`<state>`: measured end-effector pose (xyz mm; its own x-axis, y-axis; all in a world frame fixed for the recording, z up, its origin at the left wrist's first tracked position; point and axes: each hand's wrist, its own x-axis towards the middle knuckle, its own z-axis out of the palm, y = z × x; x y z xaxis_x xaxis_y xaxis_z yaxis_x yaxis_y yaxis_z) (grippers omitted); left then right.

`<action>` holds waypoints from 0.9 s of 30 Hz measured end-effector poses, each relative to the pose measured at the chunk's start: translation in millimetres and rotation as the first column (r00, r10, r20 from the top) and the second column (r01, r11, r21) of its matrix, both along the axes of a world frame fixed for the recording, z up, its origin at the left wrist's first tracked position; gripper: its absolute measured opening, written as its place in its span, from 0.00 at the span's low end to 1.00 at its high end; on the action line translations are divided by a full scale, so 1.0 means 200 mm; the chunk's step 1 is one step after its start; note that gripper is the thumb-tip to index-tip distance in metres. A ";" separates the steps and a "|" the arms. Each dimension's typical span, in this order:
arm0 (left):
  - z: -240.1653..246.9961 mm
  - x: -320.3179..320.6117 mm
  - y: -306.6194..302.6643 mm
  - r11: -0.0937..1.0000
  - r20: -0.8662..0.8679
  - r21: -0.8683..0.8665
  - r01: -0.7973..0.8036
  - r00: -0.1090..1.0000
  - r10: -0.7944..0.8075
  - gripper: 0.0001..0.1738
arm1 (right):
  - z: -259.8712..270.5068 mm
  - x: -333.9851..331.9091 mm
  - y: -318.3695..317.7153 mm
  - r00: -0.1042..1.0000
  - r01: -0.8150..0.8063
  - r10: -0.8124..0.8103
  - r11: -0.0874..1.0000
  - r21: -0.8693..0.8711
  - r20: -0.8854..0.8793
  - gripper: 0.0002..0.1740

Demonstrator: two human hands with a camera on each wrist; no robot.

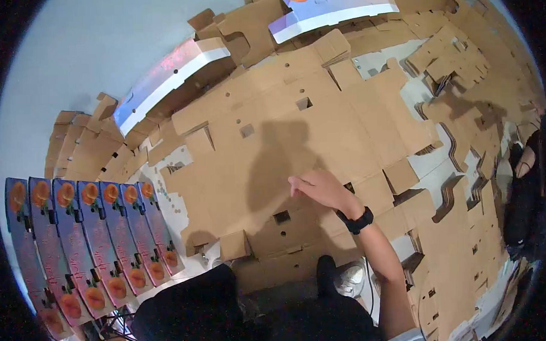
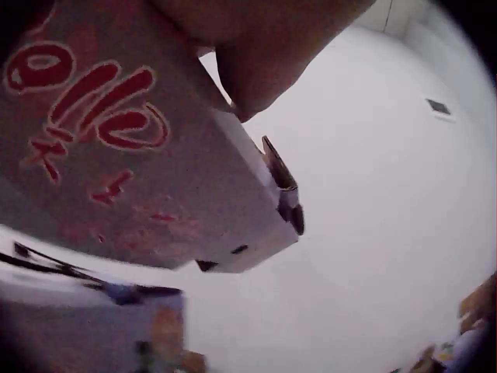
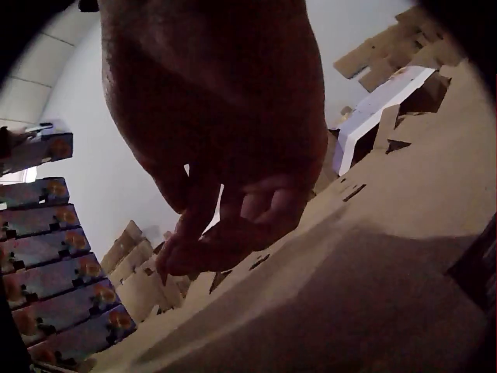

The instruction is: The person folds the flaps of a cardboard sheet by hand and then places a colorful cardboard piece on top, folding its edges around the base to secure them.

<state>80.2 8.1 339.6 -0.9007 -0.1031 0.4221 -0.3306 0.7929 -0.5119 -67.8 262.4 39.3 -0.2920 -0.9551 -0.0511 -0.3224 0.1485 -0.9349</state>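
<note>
My left hand holds a printed carton by its edge in the left wrist view, a fingertip bent over the side. Red lettering covers the carton's face, and cut flaps stick out at its end. The head view does not show this hand. Over the flat brown cardboard hovers my right hand, with nothing in it. Its fingers hang loosely curled in the right wrist view. A row of printed fruit cartons, purple and pink with orange fruit, stands left of my legs.
Two printed cartons with white edges, one at the back left and one at the back, stand on cardboard. Stacked cut-out cardboard sheets lie to the right. Another person's dark-clothed leg shows at the far right.
</note>
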 end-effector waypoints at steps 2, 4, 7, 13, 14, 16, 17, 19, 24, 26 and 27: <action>0.03 -0.02 0.03 1.000 -0.040 0.003 0.006 0.999 -0.006 0.27 | 0.02 0.00 0.02 1.000 0.002 -0.002 1.000 0.018 0.005 0.24; 0.03 -0.04 0.06 1.000 -0.090 0.015 0.018 0.996 -0.016 0.27 | 0.05 0.00 0.05 1.000 0.009 -0.009 0.999 0.046 0.000 0.24; -0.01 -0.03 0.08 0.998 -0.176 0.060 0.030 0.984 -0.019 0.27 | 0.17 0.01 0.09 0.997 0.031 -0.033 0.999 0.025 0.063 0.24; -0.37 -0.22 0.32 0.953 -0.110 0.285 0.104 0.991 -0.075 0.26 | 0.24 -0.01 0.21 0.981 0.162 -0.172 0.981 -0.102 -0.091 0.22; -0.53 -0.27 0.35 0.912 -0.122 0.390 0.126 0.989 -0.085 0.26 | 0.23 -0.03 0.28 0.972 0.190 -0.197 0.980 -0.063 -0.129 0.22; -0.77 -0.32 0.36 0.794 -0.009 0.608 0.024 1.000 -0.023 0.28 | 0.28 -0.06 0.40 0.939 0.307 -0.295 0.951 0.045 -0.178 0.23; -0.87 -0.34 0.36 0.708 0.126 0.698 -0.112 0.991 0.033 0.31 | 0.28 -0.08 0.46 0.934 0.318 -0.301 0.946 0.066 -0.195 0.23; -1.14 -0.33 0.33 0.648 0.055 0.760 -0.052 0.998 0.015 0.28 | 0.28 -0.13 0.60 0.923 0.365 -0.285 0.862 0.351 -0.259 0.22; -1.37 -0.28 0.32 0.471 0.013 0.880 0.069 0.986 -0.168 0.23 | 0.43 -0.29 0.52 0.913 0.366 -0.234 0.833 0.414 -0.335 0.23; -1.35 -0.31 0.29 0.389 0.082 0.921 0.010 0.973 -0.218 0.22 | 0.52 -0.38 0.31 0.905 0.167 0.021 0.902 0.399 -0.425 0.23; -1.35 -0.32 0.26 0.325 0.152 0.944 -0.058 0.951 -0.271 0.21 | 0.54 -0.41 0.18 0.859 0.043 0.143 0.937 0.347 -0.492 0.23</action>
